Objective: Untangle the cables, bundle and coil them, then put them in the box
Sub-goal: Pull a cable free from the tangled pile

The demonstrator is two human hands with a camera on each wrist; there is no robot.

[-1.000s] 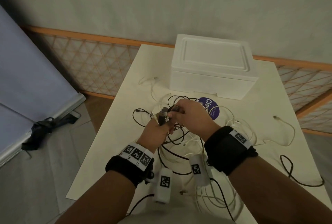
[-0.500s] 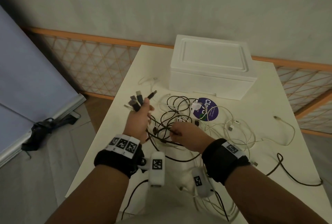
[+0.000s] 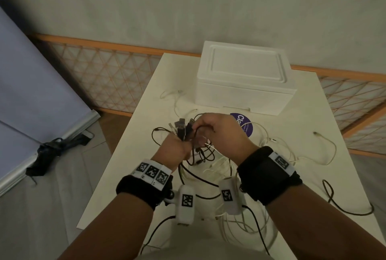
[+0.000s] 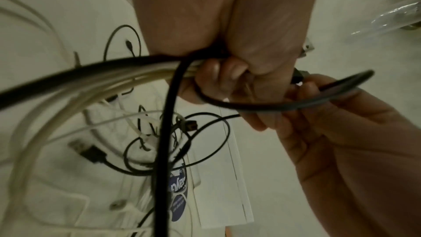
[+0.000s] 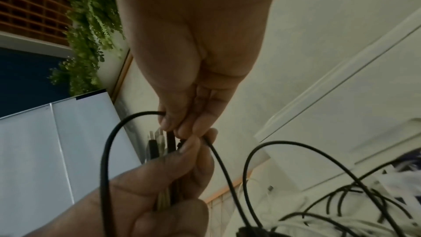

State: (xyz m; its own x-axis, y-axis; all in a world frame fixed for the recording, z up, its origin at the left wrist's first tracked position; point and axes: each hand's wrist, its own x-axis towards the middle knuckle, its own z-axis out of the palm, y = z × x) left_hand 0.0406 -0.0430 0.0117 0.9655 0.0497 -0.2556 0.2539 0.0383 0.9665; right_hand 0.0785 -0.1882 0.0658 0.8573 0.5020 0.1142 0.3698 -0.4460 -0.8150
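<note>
My left hand (image 3: 174, 148) clenches the gathered plug ends (image 3: 181, 129) upright at frame centre, so they stay together | my right hand (image 3: 219, 132) pinches a black cable (image 5: 107, 150) beside them, to add it | box (image 3: 244, 78), lidded, upper right on the worktop (image 3: 313, 134).

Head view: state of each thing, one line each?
box: lid on, nothing in it yet
left hand: grips bunch of cable ends, plugs up
right hand: pinches black cable at the bunch
loose cables: tangled on table
</note>
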